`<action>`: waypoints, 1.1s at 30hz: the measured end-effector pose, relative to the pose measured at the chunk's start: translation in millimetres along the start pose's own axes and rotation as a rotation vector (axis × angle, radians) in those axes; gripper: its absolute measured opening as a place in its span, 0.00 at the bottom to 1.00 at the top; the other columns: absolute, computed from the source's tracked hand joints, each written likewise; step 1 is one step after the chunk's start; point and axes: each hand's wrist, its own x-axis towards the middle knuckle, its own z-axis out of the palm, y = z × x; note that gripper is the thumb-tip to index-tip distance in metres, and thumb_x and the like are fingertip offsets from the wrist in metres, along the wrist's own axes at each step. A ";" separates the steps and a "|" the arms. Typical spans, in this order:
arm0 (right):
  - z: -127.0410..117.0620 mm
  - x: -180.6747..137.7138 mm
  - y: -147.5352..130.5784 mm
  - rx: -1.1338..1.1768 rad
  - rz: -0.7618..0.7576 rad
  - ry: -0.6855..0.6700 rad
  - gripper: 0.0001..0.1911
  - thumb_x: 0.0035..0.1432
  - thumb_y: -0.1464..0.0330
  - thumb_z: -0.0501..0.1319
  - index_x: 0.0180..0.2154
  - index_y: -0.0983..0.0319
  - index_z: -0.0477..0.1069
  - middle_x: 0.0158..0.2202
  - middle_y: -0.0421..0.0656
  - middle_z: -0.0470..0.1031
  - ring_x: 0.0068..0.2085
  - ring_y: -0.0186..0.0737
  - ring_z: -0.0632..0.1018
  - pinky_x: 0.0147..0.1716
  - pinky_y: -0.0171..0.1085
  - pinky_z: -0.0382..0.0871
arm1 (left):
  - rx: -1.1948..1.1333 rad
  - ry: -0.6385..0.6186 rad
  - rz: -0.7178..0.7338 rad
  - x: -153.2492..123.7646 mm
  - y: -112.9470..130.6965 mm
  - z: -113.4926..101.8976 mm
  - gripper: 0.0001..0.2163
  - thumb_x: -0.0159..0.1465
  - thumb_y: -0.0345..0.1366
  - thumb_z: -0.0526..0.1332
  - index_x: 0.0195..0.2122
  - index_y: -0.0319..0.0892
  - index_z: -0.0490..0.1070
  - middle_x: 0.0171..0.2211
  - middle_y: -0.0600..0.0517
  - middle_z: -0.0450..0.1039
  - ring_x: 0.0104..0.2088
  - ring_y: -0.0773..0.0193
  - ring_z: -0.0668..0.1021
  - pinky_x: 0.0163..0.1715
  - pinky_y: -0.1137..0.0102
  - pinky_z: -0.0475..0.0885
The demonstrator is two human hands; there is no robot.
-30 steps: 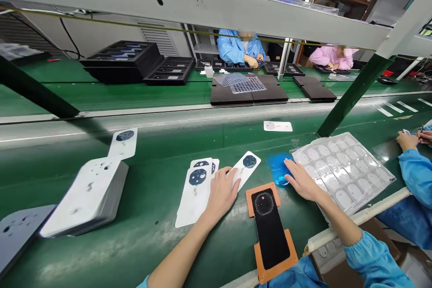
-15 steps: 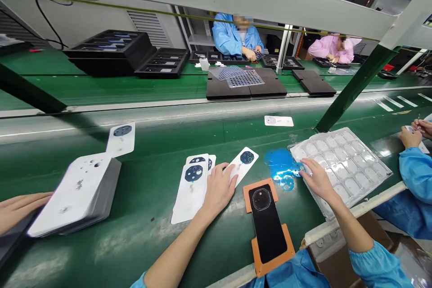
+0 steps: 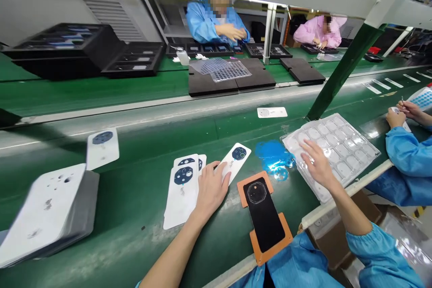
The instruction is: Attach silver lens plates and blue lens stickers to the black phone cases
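Far left I see a card stack [image 3: 43,209], and farther along a lone card [image 3: 272,112] on the green belt [image 3: 141,144]. Beyond sit black trays [image 3: 67,47]. A blue-coated worker [image 3: 205,24] and a pink-coated worker [image 3: 312,31] sit opposite.

The stack of white cards [image 3: 47,216] at the left is smeared by motion and cut off by the picture's edge, so its markings cannot be read. The left hand [image 3: 211,189] lies flat over the near end of a slanted card [image 3: 238,158] and hides it. The right hand [image 3: 317,166], fingers spread, covers part of the clear tray [image 3: 347,144] — whether its pockets hold anything is unclear. At the right edge, a co-worker's hands [image 3: 400,114] pinch something too small to tell.
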 end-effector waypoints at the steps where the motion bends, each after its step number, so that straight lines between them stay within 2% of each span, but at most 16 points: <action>1: -16.1 -7.6 3.9 0.006 0.036 0.029 0.19 0.70 0.62 0.54 0.59 0.56 0.70 0.60 0.49 0.70 0.61 0.51 0.70 0.60 0.55 0.66 | 0.004 -0.007 -0.002 0.2 0.6 -0.5 0.19 0.71 0.41 0.50 0.57 0.39 0.70 0.56 0.36 0.65 0.55 0.42 0.68 0.49 0.49 0.68; 4: -58.0 -44.6 12.5 -0.051 0.143 0.082 0.16 0.68 0.62 0.57 0.54 0.57 0.73 0.53 0.48 0.76 0.54 0.48 0.76 0.56 0.51 0.70 | 0.030 -0.022 -0.004 1.5 3.0 -3.0 0.19 0.71 0.41 0.50 0.57 0.38 0.70 0.55 0.35 0.66 0.55 0.41 0.69 0.48 0.49 0.68; 6: -73.1 -77.9 12.1 -0.105 0.187 0.071 0.13 0.66 0.62 0.59 0.50 0.57 0.74 0.48 0.47 0.77 0.49 0.48 0.78 0.51 0.49 0.73 | 0.080 0.000 0.013 2.5 7.1 -7.7 0.19 0.72 0.41 0.49 0.55 0.38 0.71 0.56 0.34 0.66 0.56 0.39 0.68 0.47 0.48 0.68; 9: -72.7 -126.6 3.1 -0.129 0.160 -0.060 0.12 0.63 0.61 0.64 0.47 0.58 0.74 0.44 0.47 0.77 0.46 0.48 0.78 0.47 0.47 0.74 | 0.116 0.122 0.086 3.6 23.7 -21.8 0.17 0.72 0.40 0.51 0.51 0.37 0.73 0.56 0.33 0.67 0.57 0.37 0.68 0.48 0.47 0.66; 12: -58.7 -155.4 -6.2 -0.145 0.120 -0.160 0.13 0.63 0.63 0.64 0.48 0.59 0.72 0.45 0.49 0.75 0.47 0.48 0.76 0.47 0.47 0.74 | -0.028 0.189 0.280 4.9 57.9 -39.4 0.13 0.71 0.37 0.55 0.51 0.38 0.72 0.53 0.37 0.70 0.56 0.43 0.71 0.50 0.51 0.67; 14: -51.9 -161.1 -7.5 -0.187 0.114 -0.152 0.12 0.65 0.65 0.62 0.50 0.59 0.72 0.45 0.49 0.74 0.47 0.48 0.75 0.47 0.47 0.73 | -0.175 0.109 0.462 6.4 88.3 -47.7 0.11 0.70 0.35 0.56 0.51 0.40 0.71 0.52 0.40 0.71 0.55 0.49 0.72 0.52 0.55 0.68; 16: -49.3 -159.7 -5.0 -0.228 0.080 -0.150 0.11 0.66 0.67 0.60 0.50 0.60 0.71 0.44 0.49 0.74 0.45 0.47 0.75 0.46 0.46 0.73 | -0.297 -0.053 0.598 8.4 120.4 -50.4 0.10 0.70 0.34 0.56 0.51 0.42 0.71 0.51 0.43 0.73 0.54 0.52 0.73 0.52 0.57 0.68; 19: -49.3 -152.8 0.7 -0.278 -0.013 -0.205 0.08 0.68 0.68 0.58 0.48 0.61 0.71 0.42 0.48 0.75 0.43 0.46 0.75 0.45 0.45 0.71 | -0.476 -0.370 0.645 10.7 164.5 -42.0 0.10 0.71 0.35 0.55 0.49 0.43 0.72 0.50 0.45 0.74 0.53 0.54 0.74 0.53 0.57 0.69; 21: -49.8 -148.2 3.5 -0.323 -0.066 -0.255 0.08 0.68 0.68 0.57 0.46 0.63 0.71 0.41 0.49 0.75 0.42 0.46 0.74 0.44 0.45 0.70 | -0.662 -0.597 0.559 10.5 189.0 -28.1 0.11 0.70 0.36 0.57 0.52 0.43 0.70 0.50 0.45 0.74 0.52 0.54 0.74 0.53 0.57 0.69; 22: -50.1 -146.1 4.5 -0.345 -0.087 -0.279 0.08 0.69 0.67 0.56 0.45 0.63 0.71 0.40 0.49 0.74 0.41 0.47 0.74 0.43 0.45 0.69 | -0.785 -0.705 0.462 9.7 199.5 -19.1 0.13 0.69 0.36 0.58 0.53 0.43 0.69 0.50 0.45 0.75 0.51 0.55 0.75 0.52 0.58 0.69; 23: -50.7 -144.1 5.3 -0.366 -0.106 -0.300 0.09 0.69 0.67 0.56 0.44 0.64 0.71 0.40 0.50 0.74 0.40 0.47 0.74 0.42 0.45 0.68 | -0.922 -0.803 0.324 8.5 208.9 -9.3 0.15 0.67 0.36 0.60 0.54 0.42 0.68 0.49 0.45 0.75 0.50 0.56 0.75 0.50 0.60 0.71; 26: -54.5 -138.4 6.8 -0.401 -0.141 -0.339 0.10 0.69 0.65 0.55 0.43 0.64 0.71 0.38 0.50 0.73 0.39 0.48 0.74 0.41 0.45 0.67 | -1.331 -0.990 -0.275 4.6 229.4 18.8 0.15 0.62 0.35 0.66 0.49 0.39 0.70 0.42 0.45 0.75 0.43 0.60 0.77 0.42 0.67 0.73; 28: -58.8 -134.8 7.1 -0.393 -0.150 -0.342 0.10 0.70 0.65 0.54 0.43 0.63 0.71 0.39 0.50 0.73 0.40 0.48 0.73 0.41 0.45 0.66 | -1.477 -1.003 -0.546 3.8 236.6 31.2 0.13 0.60 0.34 0.68 0.44 0.39 0.70 0.38 0.46 0.75 0.39 0.63 0.77 0.39 0.69 0.73; 29: -61.1 -133.1 6.9 -0.385 -0.150 -0.337 0.10 0.70 0.65 0.53 0.43 0.63 0.71 0.39 0.50 0.73 0.40 0.48 0.73 0.42 0.45 0.66 | -1.512 -0.989 -0.607 4.1 238.5 34.7 0.12 0.60 0.33 0.69 0.42 0.39 0.70 0.37 0.46 0.74 0.37 0.64 0.77 0.38 0.70 0.73; 33: -68.7 -128.7 5.3 -0.362 -0.143 -0.328 0.10 0.70 0.67 0.52 0.43 0.63 0.70 0.39 0.50 0.73 0.41 0.48 0.72 0.42 0.45 0.66 | -1.579 -0.886 -0.681 7.8 240.1 36.5 0.09 0.61 0.30 0.66 0.40 0.40 0.67 0.36 0.49 0.73 0.35 0.66 0.78 0.38 0.71 0.73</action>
